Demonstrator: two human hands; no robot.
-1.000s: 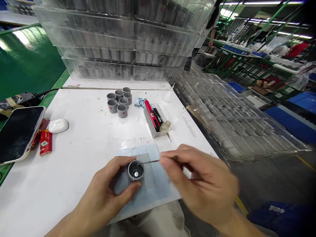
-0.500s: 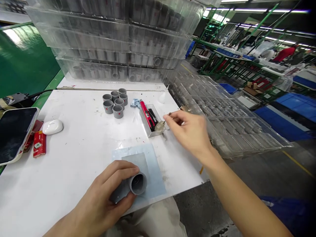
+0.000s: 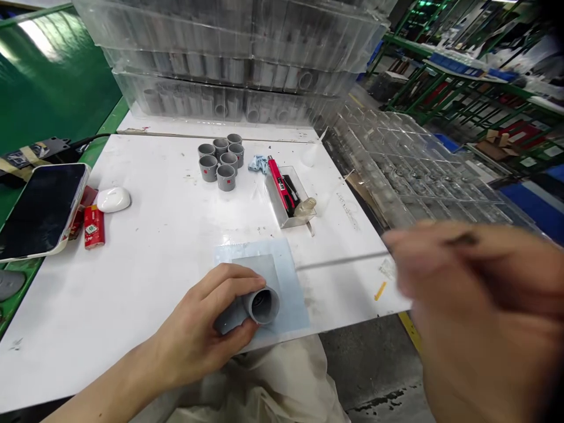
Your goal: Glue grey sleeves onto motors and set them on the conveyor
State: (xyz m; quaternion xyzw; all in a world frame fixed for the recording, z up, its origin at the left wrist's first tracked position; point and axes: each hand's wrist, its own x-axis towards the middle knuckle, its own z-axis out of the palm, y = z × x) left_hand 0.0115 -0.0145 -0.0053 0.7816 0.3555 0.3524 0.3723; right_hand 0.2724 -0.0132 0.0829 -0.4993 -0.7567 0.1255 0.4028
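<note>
My left hand (image 3: 215, 317) is closed round a grey plastic cup (image 3: 265, 306), thumb below and fingers above. The cup lies tilted with its open mouth facing right, over a light blue sheet (image 3: 294, 294) at the table's front edge. My right hand (image 3: 476, 311), smeared by motion, is raised at the right with its fingers pinched on a thin dark rod (image 3: 346, 259). The rod points left towards the cup, its tip apart from it. The rod's exact kind is too blurred to tell.
Several grey cups (image 3: 226, 176) stand upright farther back. A small clear box (image 3: 286, 222) holds a red pen-like tool (image 3: 282, 185). A phone (image 3: 42, 211), a white mouse-shaped case (image 3: 113, 200) and a red packet (image 3: 94, 226) lie left. Stacked clear trays (image 3: 185, 97) rise behind.
My right hand has moved from beside the small box towards me and to the right, drawing the thin rod away. The left hand still holds the cup. The camera view has shifted.
</note>
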